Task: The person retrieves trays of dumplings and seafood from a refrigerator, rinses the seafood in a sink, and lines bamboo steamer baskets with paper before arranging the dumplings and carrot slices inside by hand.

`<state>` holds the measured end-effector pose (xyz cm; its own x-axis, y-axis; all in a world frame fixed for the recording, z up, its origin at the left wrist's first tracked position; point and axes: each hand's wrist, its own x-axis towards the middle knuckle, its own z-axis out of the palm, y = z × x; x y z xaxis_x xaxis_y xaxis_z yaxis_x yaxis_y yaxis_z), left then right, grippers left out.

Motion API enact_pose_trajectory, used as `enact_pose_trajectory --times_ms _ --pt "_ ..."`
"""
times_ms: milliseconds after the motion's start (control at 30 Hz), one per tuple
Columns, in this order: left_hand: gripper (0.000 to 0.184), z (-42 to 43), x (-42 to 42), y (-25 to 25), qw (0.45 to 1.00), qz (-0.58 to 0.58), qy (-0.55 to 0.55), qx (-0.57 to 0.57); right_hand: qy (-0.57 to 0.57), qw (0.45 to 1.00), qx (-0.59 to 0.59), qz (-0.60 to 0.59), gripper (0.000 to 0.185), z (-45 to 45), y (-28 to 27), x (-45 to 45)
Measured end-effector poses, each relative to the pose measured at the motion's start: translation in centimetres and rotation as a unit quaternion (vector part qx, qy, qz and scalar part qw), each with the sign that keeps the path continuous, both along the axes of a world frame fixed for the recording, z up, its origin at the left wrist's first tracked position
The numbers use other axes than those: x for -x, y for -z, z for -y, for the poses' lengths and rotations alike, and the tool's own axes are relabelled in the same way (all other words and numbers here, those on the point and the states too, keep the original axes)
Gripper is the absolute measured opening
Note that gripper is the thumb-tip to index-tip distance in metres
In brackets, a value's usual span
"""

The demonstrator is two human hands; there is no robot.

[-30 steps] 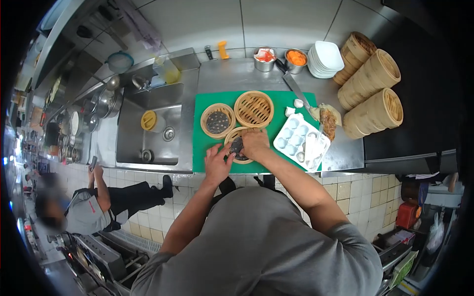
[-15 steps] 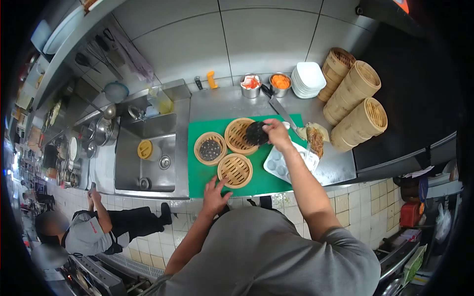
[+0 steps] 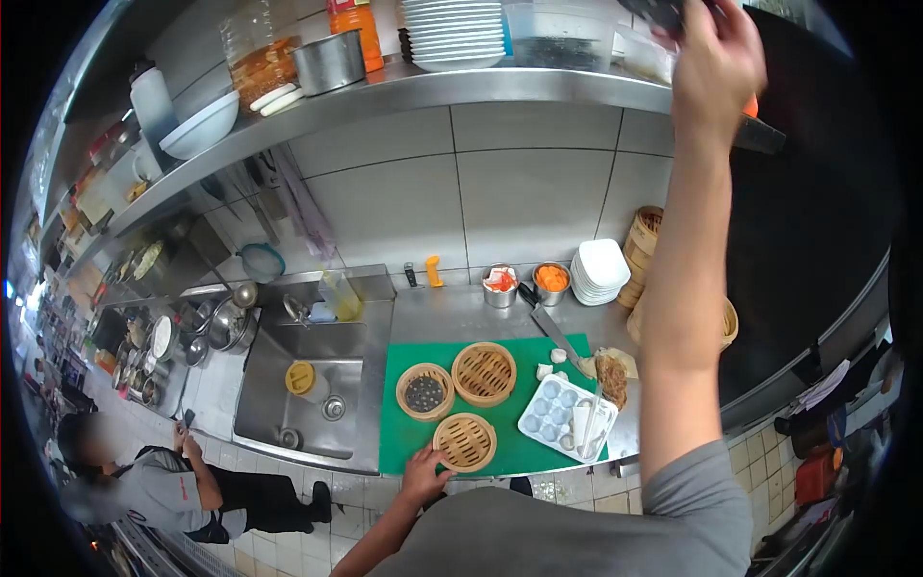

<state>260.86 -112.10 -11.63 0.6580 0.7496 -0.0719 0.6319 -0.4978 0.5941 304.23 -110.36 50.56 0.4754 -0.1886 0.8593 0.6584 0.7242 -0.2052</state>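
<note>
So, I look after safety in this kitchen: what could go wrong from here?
1. The raised right hand, holding a dark item, could knock the plastic container close by on the shelf.
2. The knife lies uncovered across the edge of the green board; a lowered arm might brush its blade.
3. The white tray sits near the counter's front edge, so a nudge might tip it off.

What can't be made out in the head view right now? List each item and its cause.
Head view:
1. Dark, flat piece in the right hand: blurred and cut off by the top edge; full outline unclear.
2. Stacked tan, round bamboo steamers: partly hidden behind the right arm.
3. Orange plastic bottle: top cut off by the upper edge.
4. Small dark object in the co-worker's hands: too small to identify.
</note>
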Motion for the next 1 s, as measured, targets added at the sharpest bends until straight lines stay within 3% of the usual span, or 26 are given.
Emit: enact_pose_trajectory --times_ms 33,100,133,200,233,267,333,367,400,467,533,633,667,700,733,767,800,867,933,967,1000 --pt "0.047 0.2 0.3 0.3 1.000 0.009 0.002 0.008 -0.015 0.999 0.048 -0.009 0.028 -1.4 -2.5 -1.8" --pt "0.047 0.3 0.6 0.4 1.000 0.022 0.001 0.016 0.148 0.947 0.284 0.025 0.024 -3.0 -4.8 -4.1" --pt "0.047 0.1 0.6 0.2 0.999 0.034 0.005 0.023 0.152 0.947 0.283 0.025 0.024 -3.5 -5.2 -4.7" --pt "0.046 0.1 0.8 -0.5 0.998 0.047 0.003 0.032 0.364 0.853 0.353 0.126 0.030 -3.6 -5.1 -6.7" --pt "0.046 0.3 0.9 -1.2 0.997 0.059 -0.005 0.044 0.314 0.875 0.354 0.101 0.038 -2.2 -5.3 -6.4" --pt "0.046 0.5 1.0 -1.9 0.997 0.054 0.008 0.052 0.324 0.868 0.363 0.095 0.038 -0.7 -4.6 -6.1" --pt "0.045 0.4 0.5 -4.8 0.989 0.108 -0.019 0.099 0.227 0.908 0.351 0.035 0.038 2.3 -2.6 -4.6" --pt "0.044 0.6 0.3 -5.7 0.990 0.141 0.000 0.032 0.206 0.904 0.367 0.069 0.043 5.0 -0.9 -2.6" --pt "0.044 0.7 0.2 -6.3 0.990 0.136 0.008 0.040 0.212 0.900 0.374 0.063 0.043 5.7 0.7 -3.8" --pt "0.043 0.8 -0.2 -7.4 0.982 0.183 -0.009 0.037 0.258 0.860 0.428 0.101 0.017 7.1 6.0 -8.5" --pt "0.041 0.8 -1.0 -8.1 0.981 0.190 0.001 0.039 0.199 0.842 0.488 0.116 0.015 9.6 12.0 -12.9" --pt "0.037 1.7 -3.6 -9.5 0.953 0.258 -0.014 0.158 0.150 0.825 0.538 0.085 0.018 16.9 22.2 -17.1" --pt "0.037 1.7 -5.8 -10.4 0.951 0.261 -0.006 0.165 0.186 0.763 0.605 0.131 0.024 19.3 26.2 -17.1" --pt "0.036 1.6 -7.6 -11.1 0.952 0.257 0.028 0.165 0.076 0.727 0.679 0.069 0.041 20.8 28.0 -12.0" --pt "0.035 1.0 -9.2 -11.9 0.954 0.246 0.063 0.162 -0.044 0.737 0.667 0.099 0.062 21.9 31.1 -9.2" --pt "0.035 0.8 -11.8 -13.0 0.958 0.227 0.105 0.138 -0.147 0.664 0.732 0.046 0.082 22.5 33.4 -6.6" --pt "0.035 0.7 -14.9 -14.8 0.963 0.211 0.134 0.104 -0.109 0.683 0.696 0.193 0.094 22.8 37.0 -5.2" --pt "0.038 0.7 -22.4 -18.1 0.955 0.212 0.202 0.041 -0.127 0.672 0.720 0.120 0.100 24.5 38.8 -3.8" --pt "0.046 0.4 -30.4 -19.7 0.931 0.228 0.282 -0.031 0.008 0.771 0.635 -0.045 0.103 26.5 39.2 -4.0" --pt "0.047 1.3 -34.4 -21.6 0.918 0.249 0.306 -0.046 0.063 0.810 0.571 -0.119 0.096 27.4 39.0 -4.7" --pt "0.047 2.5 -38.5 -23.9 0.902 0.272 0.329 -0.061 0.070 0.810 0.567 -0.128 0.096 28.3 39.1 -5.5"
